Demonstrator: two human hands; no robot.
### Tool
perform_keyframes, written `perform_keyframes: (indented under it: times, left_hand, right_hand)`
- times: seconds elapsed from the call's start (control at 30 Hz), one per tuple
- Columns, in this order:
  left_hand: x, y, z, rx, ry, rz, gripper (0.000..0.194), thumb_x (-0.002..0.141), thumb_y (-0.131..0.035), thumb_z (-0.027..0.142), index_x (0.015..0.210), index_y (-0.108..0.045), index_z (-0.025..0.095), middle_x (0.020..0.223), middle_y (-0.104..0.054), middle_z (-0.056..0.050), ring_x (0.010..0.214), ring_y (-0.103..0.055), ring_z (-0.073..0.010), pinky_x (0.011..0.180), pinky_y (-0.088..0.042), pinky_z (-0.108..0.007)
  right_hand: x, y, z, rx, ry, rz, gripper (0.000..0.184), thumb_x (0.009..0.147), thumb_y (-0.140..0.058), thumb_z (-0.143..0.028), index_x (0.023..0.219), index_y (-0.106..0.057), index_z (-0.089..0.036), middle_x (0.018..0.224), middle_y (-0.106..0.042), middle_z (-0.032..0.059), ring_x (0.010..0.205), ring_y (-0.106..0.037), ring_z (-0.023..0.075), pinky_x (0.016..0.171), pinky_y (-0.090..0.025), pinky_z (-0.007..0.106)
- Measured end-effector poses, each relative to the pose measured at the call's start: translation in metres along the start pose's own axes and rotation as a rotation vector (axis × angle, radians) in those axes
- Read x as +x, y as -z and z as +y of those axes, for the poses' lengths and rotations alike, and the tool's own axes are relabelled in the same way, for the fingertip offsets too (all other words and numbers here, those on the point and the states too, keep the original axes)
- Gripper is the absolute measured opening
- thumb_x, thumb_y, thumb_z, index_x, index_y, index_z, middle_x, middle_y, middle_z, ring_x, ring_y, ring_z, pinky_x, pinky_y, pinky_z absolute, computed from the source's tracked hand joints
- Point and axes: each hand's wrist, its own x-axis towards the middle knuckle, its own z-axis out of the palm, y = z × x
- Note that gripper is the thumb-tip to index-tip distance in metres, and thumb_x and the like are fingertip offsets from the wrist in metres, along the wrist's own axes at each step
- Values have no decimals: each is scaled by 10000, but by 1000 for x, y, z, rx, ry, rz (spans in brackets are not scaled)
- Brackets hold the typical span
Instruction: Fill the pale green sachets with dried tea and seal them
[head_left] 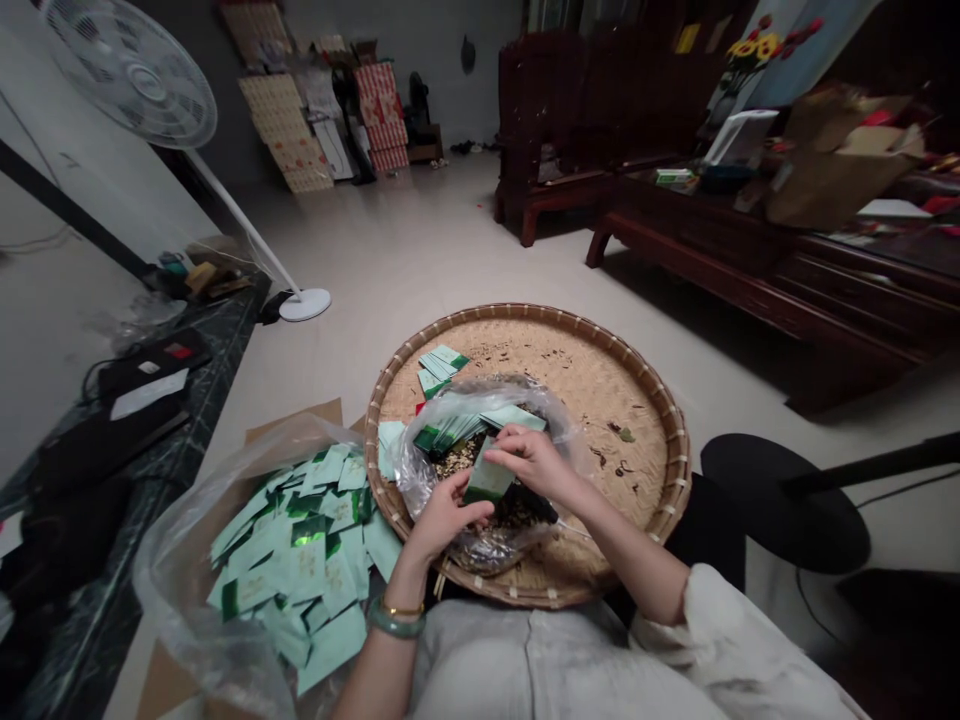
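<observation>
Between my left hand (444, 517) and my right hand (527, 462) I hold a green tea sachet (487, 477) upright, pinched at its edges. Both hands are over a crumpled transparent plastic bag (420, 475) lying in a round woven bamboo tray (525, 318). Dark loose tea leaves (456, 459) sit in the bag, along with a few mint-green sachets (446, 433). A small stack of sachets (441, 364) lies on the tray beyond the bag. Left of the tray, a large transparent bag (187, 570) holds many mint-green sachets (300, 560).
Cardboard (292, 425) lies under the large bag. A dark marble counter (217, 345) with black objects runs along the left. A white standing fan (131, 75) is beyond it. A dark wooden bench (750, 250) and table with cardboard boxes stand to the right.
</observation>
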Motion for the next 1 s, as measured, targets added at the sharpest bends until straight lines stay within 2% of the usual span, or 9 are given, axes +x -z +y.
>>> perform_keyframes:
  times: [0.1, 0.23, 0.43, 0.53, 0.67, 0.73, 0.8, 0.87, 1.0]
  left_hand:
    - [0, -9, 3, -23, 69, -8, 426, 588, -777, 283, 948, -636, 106, 816, -694, -74, 702, -682, -221, 452, -517, -233]
    - [0, -14, 2, -44, 70, 24, 387, 597, -772, 265, 921, -636, 102, 782, -692, -68, 710, -689, -213, 451, -524, -211]
    - [-1, -13, 3, -70, 97, -1, 416, 617, -765, 342, 937, -640, 108, 826, -698, -71, 745, -691, -212, 450, -542, -214]
    - [-1, -11, 2, -110, 142, 10, 458, 629, -758, 392, 963, -634, 103, 863, -701, -95, 772, -697, -232, 419, -530, -203]
    - [0, -12, 1, -165, 158, 6, 545, 655, -726, 482, 1029, -620, 101, 1018, -686, -145, 755, -705, -246, 386, -516, -215]
    - [0, -13, 1, -203, 178, -13, 581, 673, -701, 519, 1069, -609, 103, 1040, -685, -157, 743, -707, -252, 399, -523, -238]
    - [-1, -13, 2, -246, 208, -18, 609, 688, -685, 533, 1108, -596, 101, 1015, -699, -163, 743, -708, -260, 434, -532, -259]
    - [-1, -13, 1, -278, 230, -23, 623, 697, -679, 534, 1127, -596, 91, 971, -715, -168, 748, -708, -265, 492, -542, -281]
    - [1, -12, -1, -262, 196, 37, 604, 690, -681, 538, 1047, -647, 51, 835, -737, -160, 746, -705, -266, 574, -537, -291]
  right_hand:
    - [-2, 11, -9, -167, 28, -86, 283, 845, -585, -408, 736, -702, -175, 742, -604, 30, 672, -543, 141, 617, -405, 240]
    - [-5, 21, -11, -418, 40, -182, 232, 794, -659, -351, 641, -673, -178, 720, -615, 33, 677, -540, 157, 623, -389, 248]
    - [-5, 9, 0, -383, 87, -340, 190, 811, -629, -236, 639, -680, -171, 753, -618, 42, 755, -556, 171, 667, -411, 255]
    - [-3, 6, 2, -289, 41, -277, 212, 795, -648, -267, 610, -665, -165, 720, -603, 22, 686, -549, 142, 613, -397, 234]
    - [-1, 5, 8, -134, -92, -90, 218, 724, -705, -305, 593, -627, -150, 621, -572, -12, 575, -516, 111, 521, -354, 211]
    - [1, 2, 13, 2, -171, 9, 174, 687, -725, -306, 694, -641, -153, 590, -557, -35, 546, -502, 101, 505, -357, 203]
    - [1, -2, 20, 182, -266, 86, 276, 641, -748, -326, 834, -643, -159, 587, -546, -54, 519, -487, 91, 487, -366, 197]
    - [1, -6, 25, 346, -370, 97, 359, 595, -767, -372, 844, -636, -149, 568, -540, -58, 481, -466, 82, 453, -361, 196]
    - [0, -11, 31, 499, -468, 40, 371, 557, -770, -462, 643, -609, -139, 486, -538, -44, 414, -426, 66, 404, -322, 195]
